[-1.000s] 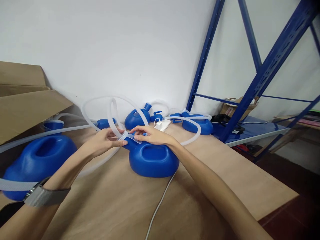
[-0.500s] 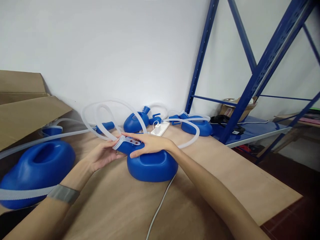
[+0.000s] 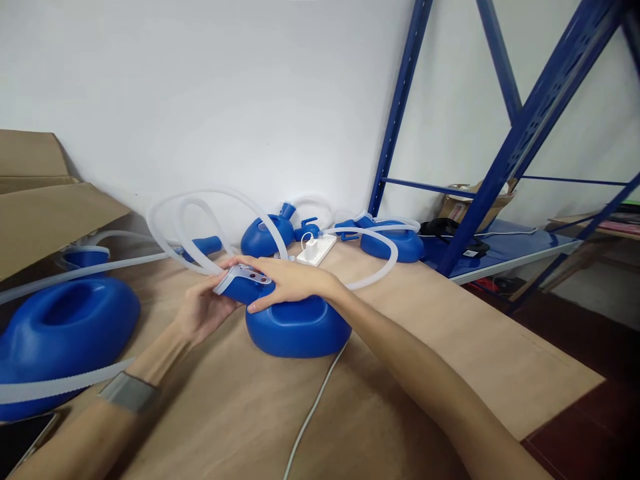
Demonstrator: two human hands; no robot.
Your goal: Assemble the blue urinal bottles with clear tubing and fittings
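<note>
A blue plastic container [image 3: 299, 328] with a hollow top lies on the wooden table [image 3: 400, 373]. Its neck [image 3: 241, 289] points left and carries a whitish cap piece [image 3: 245, 273] joined to a looping translucent hose [image 3: 200, 213]. My left hand [image 3: 203, 308] cups the neck from below and the left, fingers curled around it. My right hand [image 3: 280, 280] lies over the neck from above, fingers stretched along it and the thumb underneath.
A larger blue container [image 3: 60, 333] with a ribbed white strap sits at the left beside a cardboard box [image 3: 45, 207]. More blue containers [image 3: 390, 243] and a white power strip [image 3: 316, 248] lie by the wall. A white cable [image 3: 310, 413] crosses the table. Blue shelving [image 3: 500, 160] stands right.
The hose loop has swung down and to the left. My left hand slid under the neck and my right hand settled flat over it. The view shifted slightly.
</note>
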